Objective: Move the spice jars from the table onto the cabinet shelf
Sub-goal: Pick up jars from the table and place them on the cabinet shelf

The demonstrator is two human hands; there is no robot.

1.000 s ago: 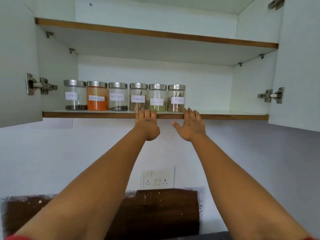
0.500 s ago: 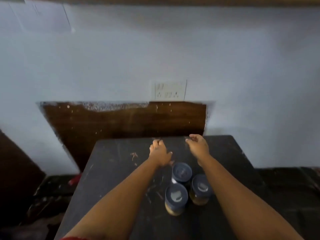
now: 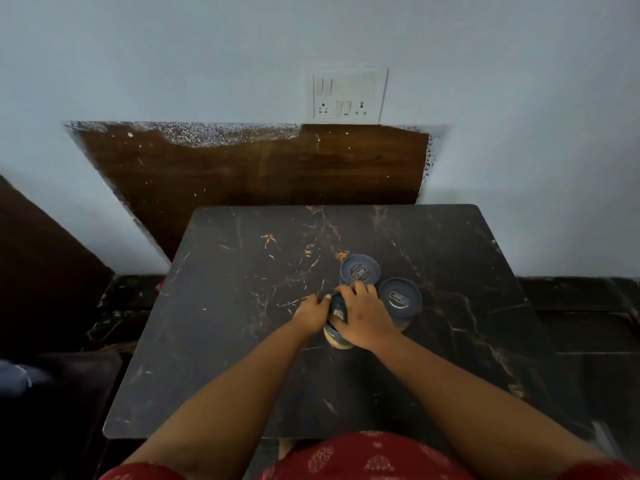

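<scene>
Three spice jars with dark blue lids stand together on the black marble table (image 3: pixel 242 341). Both my hands close on the nearest jar (image 3: pixel 336 337): my left hand (image 3: pixel 311 313) grips its left side and my right hand (image 3: pixel 363 317) curls over its lid and right side. That jar is mostly hidden; only part of its lid and pale base show. A second jar (image 3: pixel 360 270) stands just behind my hands and a third jar (image 3: pixel 400 299) just to the right. The cabinet shelf is out of view.
A white wall rises behind the table with a switch and socket plate (image 3: pixel 348 95) and a brown wooden panel (image 3: pixel 249 168) below it. Dark floor surrounds the table. My red patterned clothing (image 3: pixel 363 459) fills the bottom edge.
My view dropped from the cabinet shelf with its row of jars down to the table. My hands came down from the shelf edge and took hold of the nearest jar.
</scene>
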